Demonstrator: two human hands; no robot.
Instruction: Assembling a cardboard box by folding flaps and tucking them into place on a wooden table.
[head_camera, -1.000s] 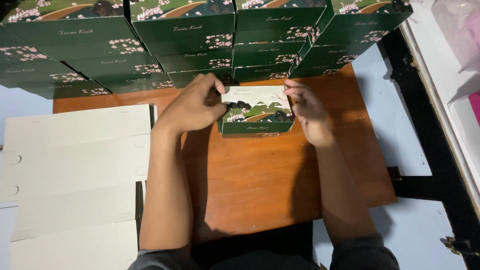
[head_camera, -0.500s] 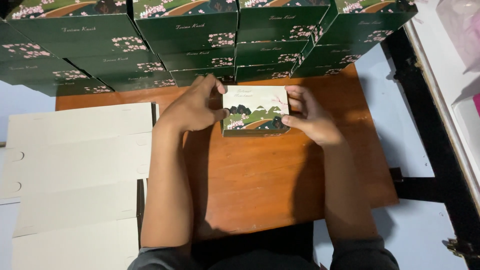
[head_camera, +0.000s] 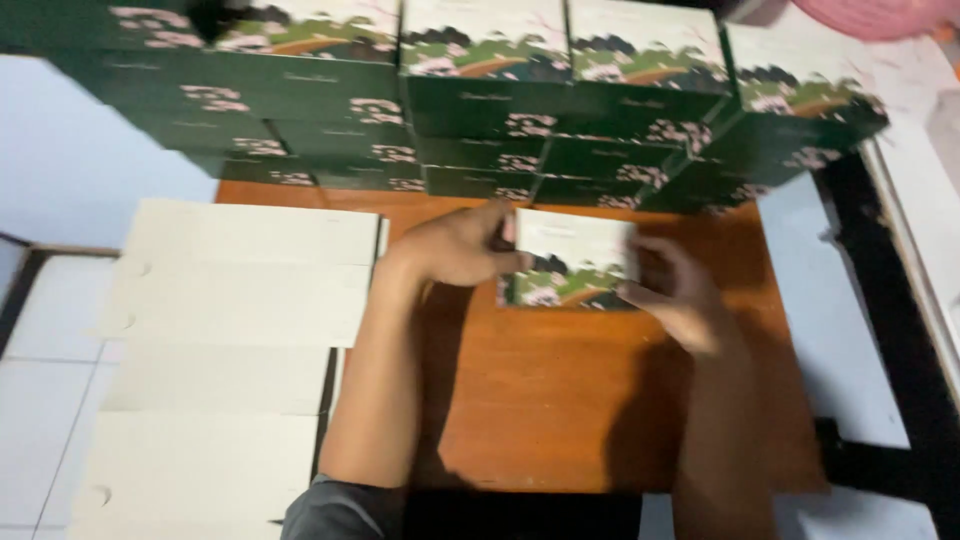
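Two hands: left hand (head_camera: 455, 250) and right hand (head_camera: 675, 295), both on one box (head_camera: 572, 262).
Box: one small green carton with a pale printed lid, held between the hands just above the desk (head_camera: 560, 410); closed, contents unseen.
Left grip: fingers curled over the box's left end, thumb side pressed to it.
Right grip: fingers pinching the box's right end; blurred, so the exact finger hold is unclear.
Stacked boxes (head_camera: 520, 110): beyond both grips, rows of matching green cartons piled several high; at least four lids show on top, full count unclear from blur.
Flat sheets (head_camera: 230, 350): left of the left grip, about five cream card blanks overlapping in a column, just beside the forearm.
Desk: one brown wooden top under both grips.
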